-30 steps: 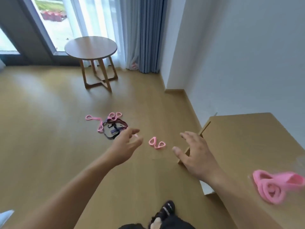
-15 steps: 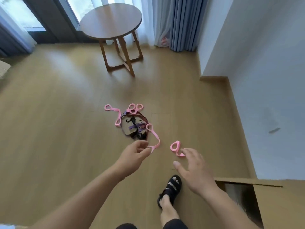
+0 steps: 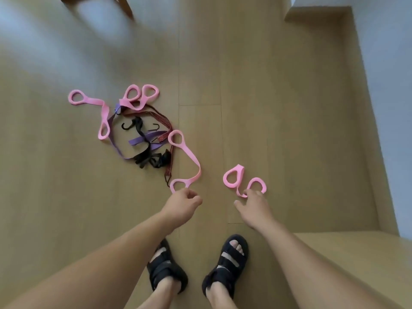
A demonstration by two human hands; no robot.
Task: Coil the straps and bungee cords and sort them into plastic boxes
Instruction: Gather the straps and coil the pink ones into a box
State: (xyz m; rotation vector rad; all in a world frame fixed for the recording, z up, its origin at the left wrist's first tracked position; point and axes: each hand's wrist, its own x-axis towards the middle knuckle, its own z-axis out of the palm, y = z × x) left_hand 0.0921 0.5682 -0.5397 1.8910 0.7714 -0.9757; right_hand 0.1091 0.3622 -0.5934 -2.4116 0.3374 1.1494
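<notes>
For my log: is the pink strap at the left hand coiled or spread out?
Spread out: the pink strap curves loosely over the floor from the left hand.

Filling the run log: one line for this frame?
stage: pickup | left hand: pinches long strap | right hand: on short strap, grip unclear | pile: uncoiled

Pink straps; purple strap; black strap; red-black patterned bungee cord; black sandals.

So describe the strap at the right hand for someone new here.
Find the tangled pile on the floor. Right of it lies a short pink strap curled into two loops. Unlike the other pink straps, it sits clear of the pile, at the right hand.
</notes>
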